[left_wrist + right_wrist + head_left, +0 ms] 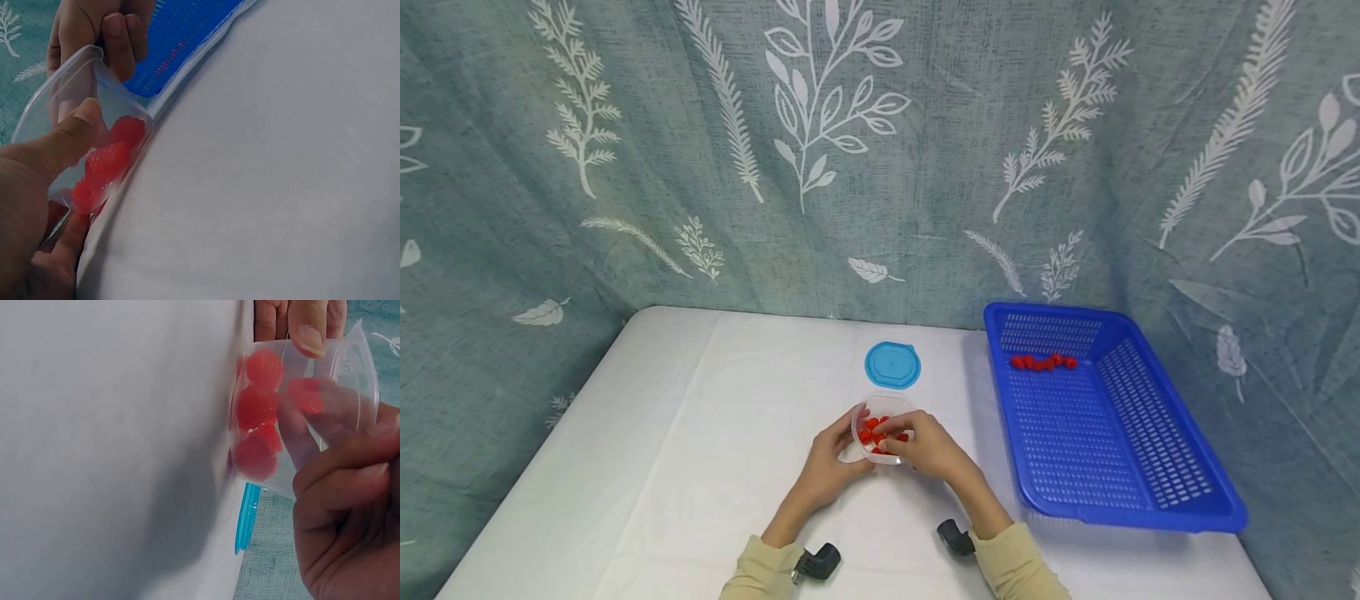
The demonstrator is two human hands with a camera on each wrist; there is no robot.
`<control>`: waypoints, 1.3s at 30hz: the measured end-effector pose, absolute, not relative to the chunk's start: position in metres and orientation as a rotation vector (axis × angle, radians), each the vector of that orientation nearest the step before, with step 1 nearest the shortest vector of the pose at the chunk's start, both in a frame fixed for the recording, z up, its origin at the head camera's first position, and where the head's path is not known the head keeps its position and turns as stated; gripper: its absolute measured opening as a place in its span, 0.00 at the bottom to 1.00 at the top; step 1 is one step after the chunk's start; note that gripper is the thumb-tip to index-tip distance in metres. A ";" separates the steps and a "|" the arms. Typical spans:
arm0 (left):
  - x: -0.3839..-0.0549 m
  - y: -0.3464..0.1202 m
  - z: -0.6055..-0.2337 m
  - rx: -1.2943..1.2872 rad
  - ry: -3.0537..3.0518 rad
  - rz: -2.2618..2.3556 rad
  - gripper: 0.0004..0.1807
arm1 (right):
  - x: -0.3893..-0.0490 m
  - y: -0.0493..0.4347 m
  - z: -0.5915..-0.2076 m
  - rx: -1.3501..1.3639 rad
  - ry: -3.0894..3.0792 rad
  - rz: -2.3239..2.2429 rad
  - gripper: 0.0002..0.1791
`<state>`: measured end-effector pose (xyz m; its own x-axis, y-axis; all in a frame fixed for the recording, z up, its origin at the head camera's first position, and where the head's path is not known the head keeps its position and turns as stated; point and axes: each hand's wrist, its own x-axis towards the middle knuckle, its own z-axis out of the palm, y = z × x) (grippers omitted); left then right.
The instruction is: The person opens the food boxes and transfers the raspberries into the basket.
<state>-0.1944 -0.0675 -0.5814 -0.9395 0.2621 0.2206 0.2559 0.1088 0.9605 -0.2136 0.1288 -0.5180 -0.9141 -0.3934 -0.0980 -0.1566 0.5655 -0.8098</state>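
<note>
A clear plastic tub point(891, 405) with several red raspberries point(257, 406) at its bottom stands on the white table. My left hand point(831, 468) grips the tub from the left, thumb on the near wall and fingers around the other side. From the right, my right hand point(934, 450) reaches over the rim with thumb and finger inside. In the right wrist view, those fingertips pinch one raspberry point(306, 395), raised above the others. The remaining fingers of that hand are curled outside the tub.
A blue lid point(892, 365) lies just behind the tub. To the right, a large blue basket point(1123, 518) holds a row of red raspberries point(1043, 363) near its back wall. A patterned green curtain point(925, 167) hangs behind the table point(730, 417).
</note>
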 end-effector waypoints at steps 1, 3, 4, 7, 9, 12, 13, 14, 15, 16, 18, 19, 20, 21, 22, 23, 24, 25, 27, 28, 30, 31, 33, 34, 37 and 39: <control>-0.194 -0.067 -0.581 0.531 2.331 2.018 0.47 | -0.213 0.129 -0.518 -0.467 2.537 -1.259 0.09; -0.194 -0.067 -0.581 0.527 2.331 2.017 0.46 | -0.213 0.130 -0.518 -0.479 2.545 -1.242 0.08; -0.194 -0.067 -0.581 0.527 2.329 2.020 0.47 | -0.213 0.130 -0.518 -0.489 2.551 -1.237 0.07; -0.195 -0.067 -0.582 0.529 2.333 2.021 0.46 | -0.212 0.130 -0.518 -0.484 2.563 -1.248 0.05; -0.196 -0.067 -0.583 0.533 2.337 2.021 0.46 | -0.211 0.130 -0.519 -0.474 2.569 -1.265 0.05; -0.196 -0.068 -0.583 0.537 2.337 2.019 0.47 | -0.209 0.129 -0.519 -0.459 2.578 -1.283 0.05; -0.196 -0.068 -0.584 0.536 2.337 2.016 0.47 | -0.209 0.129 -0.519 -0.449 2.578 -1.288 0.05; -0.196 -0.068 -0.584 0.536 2.336 2.015 0.47 | -0.208 0.128 -0.519 -0.449 2.579 -1.295 0.05; -0.196 -0.068 -0.584 0.535 2.336 2.012 0.47 | -0.208 0.128 -0.519 -0.448 2.586 -1.294 0.05; -0.196 -0.068 -0.584 0.539 2.337 2.009 0.47 | -0.207 0.128 -0.519 -0.444 2.591 -1.300 0.06; -0.196 -0.068 -0.584 0.546 2.342 2.005 0.46 | -0.206 0.129 -0.519 -0.449 2.611 -1.309 0.06; -0.196 -0.068 -0.583 0.553 2.347 2.005 0.46 | -0.205 0.129 -0.518 -0.456 2.626 -1.310 0.06; -0.195 -0.068 -0.584 0.562 2.350 2.009 0.46 | -0.204 0.130 -0.518 -0.462 2.644 -1.310 0.07; -0.193 -0.066 -0.579 0.557 2.352 2.019 0.46 | -0.203 0.130 -0.518 -0.466 2.661 -1.313 0.07; -0.193 -0.066 -0.579 0.557 2.356 2.019 0.46 | -0.202 0.130 -0.517 -0.470 2.678 -1.318 0.07; -0.193 -0.066 -0.579 0.557 2.363 2.018 0.46 | -0.202 0.131 -0.517 -0.477 2.698 -1.321 0.08; -0.193 -0.066 -0.579 0.556 2.370 2.016 0.46 | -0.201 0.131 -0.516 -0.478 2.715 -1.332 0.08; -0.193 -0.065 -0.579 0.554 2.374 2.013 0.46 | -0.200 0.131 -0.516 -0.472 2.730 -1.344 0.08; -0.193 -0.065 -0.578 0.538 2.388 1.999 0.46 | -0.198 0.132 -0.515 -0.468 2.758 -1.381 0.08; -0.195 -0.066 -0.583 0.553 2.395 1.992 0.46 | -0.197 0.133 -0.515 -0.463 2.770 -1.400 0.08; -0.195 -0.065 -0.584 0.557 2.397 2.002 0.46 | -0.195 0.133 -0.515 -0.456 2.783 -1.447 0.08; -0.195 -0.065 -0.585 0.565 2.398 2.009 0.46 | -0.194 0.134 -0.514 -0.451 2.786 -1.469 0.07; -0.195 -0.065 -0.586 0.565 2.390 2.027 0.46 | -0.191 0.135 -0.512 -0.438 2.781 -1.513 0.07; -0.195 -0.065 -0.586 0.564 2.385 2.036 0.46 | -0.190 0.136 -0.511 -0.431 2.777 -1.534 0.07; -0.195 -0.064 -0.587 0.542 2.381 2.037 0.47 | -0.185 0.138 -0.506 -0.417 2.748 -1.602 0.07; -0.195 -0.064 -0.587 0.516 2.375 2.031 0.48 | -0.181 0.140 -0.503 -0.408 2.723 -1.631 0.08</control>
